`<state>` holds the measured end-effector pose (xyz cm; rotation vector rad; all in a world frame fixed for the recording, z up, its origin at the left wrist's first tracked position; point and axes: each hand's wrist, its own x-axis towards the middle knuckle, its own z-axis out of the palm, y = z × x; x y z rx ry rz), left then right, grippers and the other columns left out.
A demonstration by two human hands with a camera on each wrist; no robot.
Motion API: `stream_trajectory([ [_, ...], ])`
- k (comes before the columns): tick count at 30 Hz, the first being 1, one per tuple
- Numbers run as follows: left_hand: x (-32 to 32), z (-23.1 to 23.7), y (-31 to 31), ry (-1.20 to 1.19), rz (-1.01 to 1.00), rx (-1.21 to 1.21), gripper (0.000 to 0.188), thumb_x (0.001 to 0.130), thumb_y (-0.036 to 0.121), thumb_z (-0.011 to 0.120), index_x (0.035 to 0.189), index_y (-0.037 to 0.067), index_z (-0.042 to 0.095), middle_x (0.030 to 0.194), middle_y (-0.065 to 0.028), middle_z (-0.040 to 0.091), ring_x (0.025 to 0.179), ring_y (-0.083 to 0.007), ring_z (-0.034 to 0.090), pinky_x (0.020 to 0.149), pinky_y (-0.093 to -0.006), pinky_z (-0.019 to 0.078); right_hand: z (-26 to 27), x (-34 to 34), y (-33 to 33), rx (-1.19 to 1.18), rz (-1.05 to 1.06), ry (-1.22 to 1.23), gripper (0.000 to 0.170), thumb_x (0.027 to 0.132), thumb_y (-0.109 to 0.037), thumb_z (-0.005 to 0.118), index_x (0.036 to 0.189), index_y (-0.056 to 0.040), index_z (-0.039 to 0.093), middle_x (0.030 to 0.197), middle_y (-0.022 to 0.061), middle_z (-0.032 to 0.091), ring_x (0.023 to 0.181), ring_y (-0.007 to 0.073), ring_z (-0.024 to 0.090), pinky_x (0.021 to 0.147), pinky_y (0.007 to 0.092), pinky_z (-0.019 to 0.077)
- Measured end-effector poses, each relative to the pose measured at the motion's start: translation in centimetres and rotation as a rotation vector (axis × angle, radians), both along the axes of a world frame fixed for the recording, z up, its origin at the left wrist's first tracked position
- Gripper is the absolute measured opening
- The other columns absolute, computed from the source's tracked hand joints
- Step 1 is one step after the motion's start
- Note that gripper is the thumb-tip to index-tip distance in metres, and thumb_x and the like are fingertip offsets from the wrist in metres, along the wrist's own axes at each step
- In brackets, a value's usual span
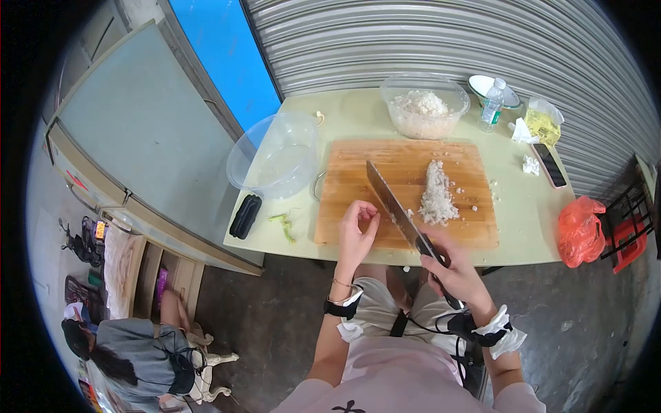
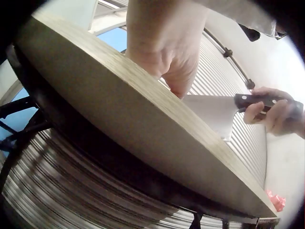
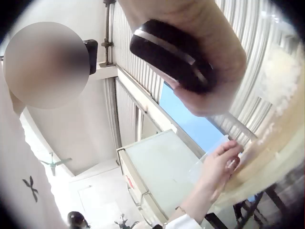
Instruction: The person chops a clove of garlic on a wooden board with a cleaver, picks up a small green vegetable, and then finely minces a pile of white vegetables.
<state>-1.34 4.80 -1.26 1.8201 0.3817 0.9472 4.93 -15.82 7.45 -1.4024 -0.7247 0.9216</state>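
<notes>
In the head view my right hand (image 1: 458, 272) grips the black handle of a cleaver (image 1: 394, 206), its blade slanting up and left over the wooden board (image 1: 344, 179). Left of the blade, at the board's front edge, is my left hand (image 1: 358, 234), fingers loosely curled, with nothing seen in them. A long heap of chopped white bits (image 1: 437, 196) lies on the board right of the blade. The left wrist view shows my right hand (image 2: 274, 112) round the handle and the blade (image 2: 212, 112) beside my left hand (image 2: 167, 52). Rice-like detail is blurred in the right wrist view.
Behind the board stands a clear bowl of white bits (image 1: 423, 113); an empty clear bowl (image 1: 279, 162) is at left. Green scraps (image 1: 284, 226) and a black case (image 1: 246, 217) lie nearby. At right are a bottle (image 1: 491, 107), a phone (image 1: 549, 165) and a red bag (image 1: 582, 230). A person (image 1: 141, 351) sits lower left.
</notes>
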Motion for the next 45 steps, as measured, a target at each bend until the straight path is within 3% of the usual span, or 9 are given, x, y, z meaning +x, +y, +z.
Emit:
stream_trajectory([
  [17, 0.0, 0.3, -0.3, 0.030, 0.026, 0.100, 0.010, 0.078, -0.003, 0.060, 0.084, 0.000, 0.053, 0.074, -0.0026, 0.055, 0.068, -0.0085, 0.049, 0.065, -0.0215, 0.0424, 1.4, 0.2, -0.6, -0.035, -0.037, 0.046, 0.044, 0.090, -0.007, 0.050, 0.132, -0.0106, 0.037, 0.084, 0.0057, 0.049, 0.040, 0.0059, 0.042, 0.036, 0.0211, 0.0333],
  [19, 0.1, 0.3, -0.4, 0.007, 0.036, 0.084, 0.011, 0.075, -0.002, 0.062, 0.083, 0.001, 0.054, 0.073, -0.0071, 0.056, 0.066, -0.0152, 0.052, 0.062, -0.0263, 0.0429, 1.6, 0.3, -0.8, -0.030, -0.049, 0.053, 0.044, 0.090, -0.007, 0.050, 0.132, -0.0113, 0.037, 0.084, 0.0054, 0.049, 0.041, 0.0060, 0.043, 0.036, 0.0211, 0.0334],
  [22, 0.1, 0.3, -0.4, 0.023, 0.022, 0.091, 0.011, 0.077, -0.003, 0.061, 0.084, 0.001, 0.053, 0.074, -0.0018, 0.055, 0.068, -0.0086, 0.050, 0.064, -0.0213, 0.0422, 0.9, 0.4, -1.1, 0.016, -0.056, 0.019, 0.045, 0.090, -0.008, 0.050, 0.133, -0.0120, 0.036, 0.083, 0.0050, 0.048, 0.041, 0.0061, 0.043, 0.036, 0.0213, 0.0338],
  [27, 0.1, 0.0, -0.4, 0.025, 0.033, 0.100, 0.011, 0.077, -0.003, 0.060, 0.084, 0.001, 0.053, 0.073, -0.0020, 0.054, 0.068, -0.0085, 0.050, 0.063, -0.0212, 0.0418, 0.7, 0.8, -1.0, -0.060, -0.065, 0.039, 0.044, 0.090, -0.006, 0.050, 0.132, -0.0114, 0.037, 0.083, 0.0054, 0.048, 0.040, 0.0061, 0.043, 0.035, 0.0212, 0.0327],
  [45, 0.1, 0.4, -0.5, 0.021, 0.037, 0.149, 0.011, 0.076, -0.003, 0.062, 0.083, 0.002, 0.054, 0.072, -0.0028, 0.053, 0.067, -0.0092, 0.049, 0.061, -0.0215, 0.0416, 0.7, 0.5, -1.5, 0.003, -0.111, -0.013, 0.044, 0.089, -0.003, 0.049, 0.131, -0.0125, 0.038, 0.078, 0.0041, 0.047, 0.041, 0.0070, 0.044, 0.035, 0.0217, 0.0338],
])
